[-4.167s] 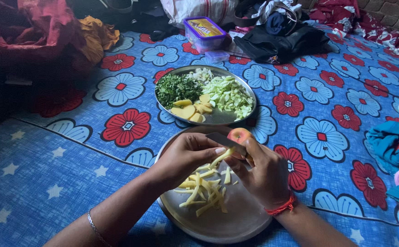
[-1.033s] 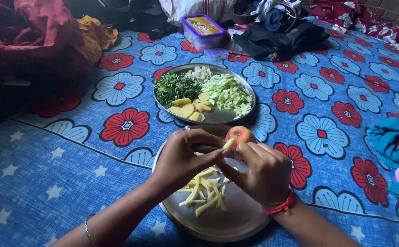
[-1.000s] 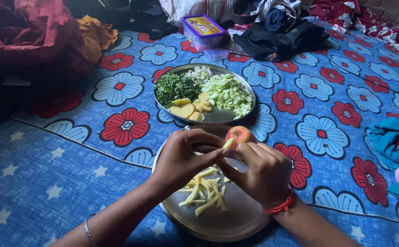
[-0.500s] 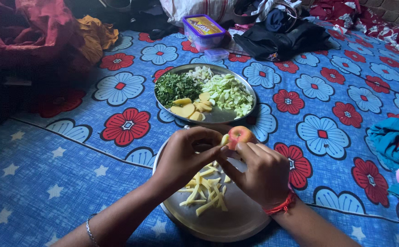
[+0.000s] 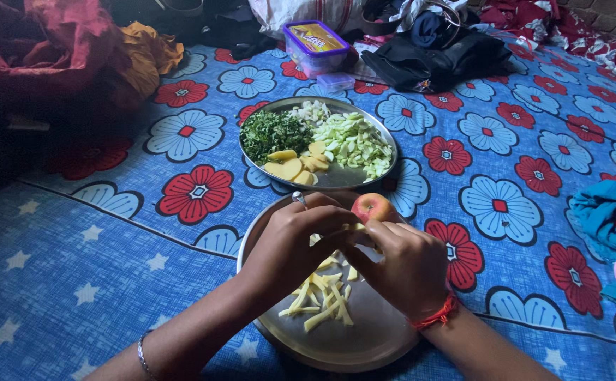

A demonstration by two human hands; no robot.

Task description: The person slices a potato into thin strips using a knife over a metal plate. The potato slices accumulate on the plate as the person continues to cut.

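Observation:
My left hand (image 5: 294, 243) and my right hand (image 5: 399, 268) meet fingertip to fingertip over a round steel plate (image 5: 364, 346). A small pale vegetable piece (image 5: 357, 227) is pinched between them, gripped by my left thumb and fingers. My right hand is closed; the knife seen in it earlier is hidden now. Several pale yellow strips (image 5: 318, 300) lie on the plate under my hands. A red-and-yellow apple (image 5: 370, 206) sits at the plate's far rim, just beyond my fingers.
A second steel plate (image 5: 343, 180) farther away holds chopped greens (image 5: 272, 132), light green pieces (image 5: 354, 144), yellow slices (image 5: 294, 168) and white bits (image 5: 311, 111). Everything rests on a blue flowered sheet. A purple-lidded box (image 5: 313, 46), black clothes (image 5: 435, 60) and blue cloth (image 5: 615, 219) lie around.
The knife blade visible between my hands earlier is out of sight now. My hands have drawn closer together and dipped slightly, covering most of the pale piece. The strip pile looks the same.

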